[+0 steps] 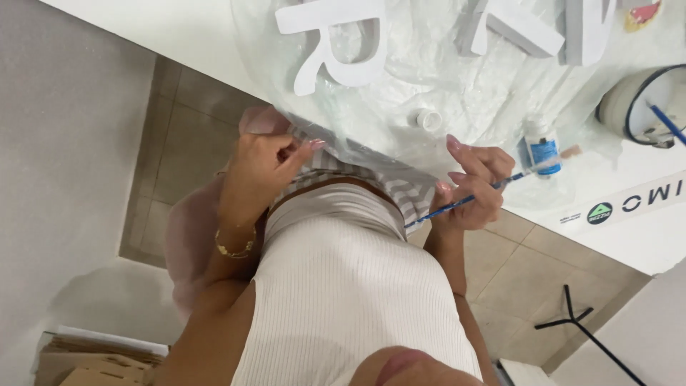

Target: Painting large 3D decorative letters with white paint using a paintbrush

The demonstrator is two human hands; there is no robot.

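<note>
I see the right hand (477, 187) closed around a thin blue brush (464, 200) at middle right, the left hand (266, 159) pinching the clear plastic sheet (371, 114) edge, and the white letters (336, 39) at the top of the bench (643, 243) look still unpainted.

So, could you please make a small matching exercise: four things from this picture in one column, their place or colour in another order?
1. paintbrush
2. white letter
3. small bottle
4. bracelet

a. on the left wrist
b. blue label, on the table
c. in the right hand
d. lying on clear plastic sheet

Pairs: 1-c, 2-d, 3-b, 4-a
</note>
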